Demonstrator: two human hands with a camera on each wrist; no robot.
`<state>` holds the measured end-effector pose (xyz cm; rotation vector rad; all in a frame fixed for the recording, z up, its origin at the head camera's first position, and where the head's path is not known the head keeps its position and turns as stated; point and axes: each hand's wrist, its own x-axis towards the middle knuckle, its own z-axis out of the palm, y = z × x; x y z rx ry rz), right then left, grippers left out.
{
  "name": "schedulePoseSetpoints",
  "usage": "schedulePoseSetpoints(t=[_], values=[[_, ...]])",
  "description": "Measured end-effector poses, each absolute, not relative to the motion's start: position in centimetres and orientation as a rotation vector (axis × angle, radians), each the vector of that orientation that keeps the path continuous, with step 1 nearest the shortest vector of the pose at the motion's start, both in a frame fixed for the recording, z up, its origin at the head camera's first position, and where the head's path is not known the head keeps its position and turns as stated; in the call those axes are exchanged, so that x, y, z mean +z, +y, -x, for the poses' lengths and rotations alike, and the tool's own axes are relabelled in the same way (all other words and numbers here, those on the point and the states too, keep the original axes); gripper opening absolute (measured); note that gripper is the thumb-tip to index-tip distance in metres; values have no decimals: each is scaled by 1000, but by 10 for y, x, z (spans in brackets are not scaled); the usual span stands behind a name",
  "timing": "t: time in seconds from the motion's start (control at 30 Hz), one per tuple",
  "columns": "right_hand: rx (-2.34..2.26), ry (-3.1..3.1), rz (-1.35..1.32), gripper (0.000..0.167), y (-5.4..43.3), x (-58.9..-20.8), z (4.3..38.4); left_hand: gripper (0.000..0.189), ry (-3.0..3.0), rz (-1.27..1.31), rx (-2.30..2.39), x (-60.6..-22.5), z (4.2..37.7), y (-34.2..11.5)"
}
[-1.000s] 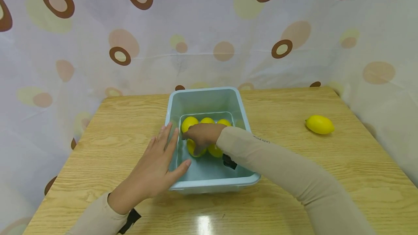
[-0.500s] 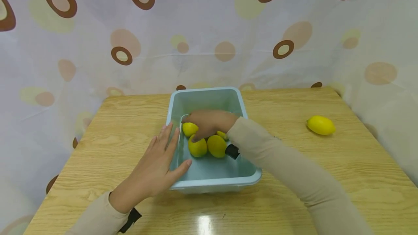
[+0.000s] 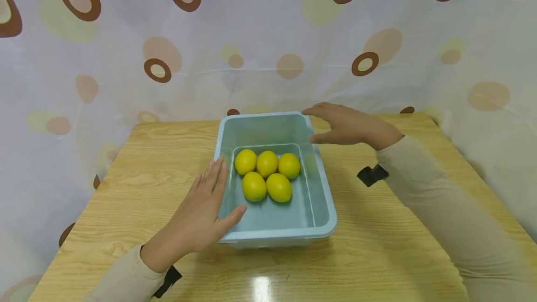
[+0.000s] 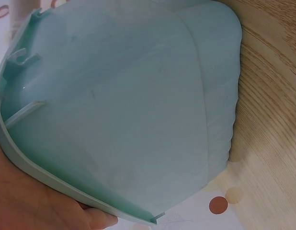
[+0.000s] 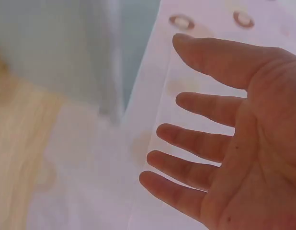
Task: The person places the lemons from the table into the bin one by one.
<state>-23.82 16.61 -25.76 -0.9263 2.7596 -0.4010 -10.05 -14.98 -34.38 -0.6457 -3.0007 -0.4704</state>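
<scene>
A light blue plastic bin (image 3: 272, 234) stands on the wooden table with several yellow lemons (image 3: 267, 164) on its floor, in two rows. My left hand (image 3: 201, 211) rests along the bin's left rim, fingers straight and thumb over the near corner. The left wrist view shows that hand against the rim of the bin's outer wall (image 4: 119, 105). My right hand (image 3: 350, 126) is in the air by the bin's far right corner, holding nothing. Its fingers are spread and relaxed in the right wrist view, with the palm (image 5: 263, 158) bare.
One more lemon (image 3: 412, 161) lies on the table (image 3: 377, 236) to the right, beyond the right forearm. A patterned curtain (image 3: 268, 36) hangs behind the table and along both sides.
My right hand has come up out of the bin and moved right, past the rim, uncovering the lemons inside. The left hand has stayed on the rim.
</scene>
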Motion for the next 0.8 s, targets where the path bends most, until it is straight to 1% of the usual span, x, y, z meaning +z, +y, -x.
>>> schedulePoseSetpoints(t=[0.2,0.37,0.47,0.63,0.8], values=[[-389,2841,734,67,245,-273,240,91,-3007,645,-477,-343,102,-150],[-342,2880,604,68,310,-303,251,91,-3012,641,-467,-343,102,-151],[-332,2881,524,70,340,-323,255,91,-3016,638,-467,-343,101,-151],[-363,2847,455,76,371,-355,256,91,-3015,638,-466,-344,101,-150],[-400,2823,429,79,378,-374,250,91,-3011,646,-467,-343,102,-149]])
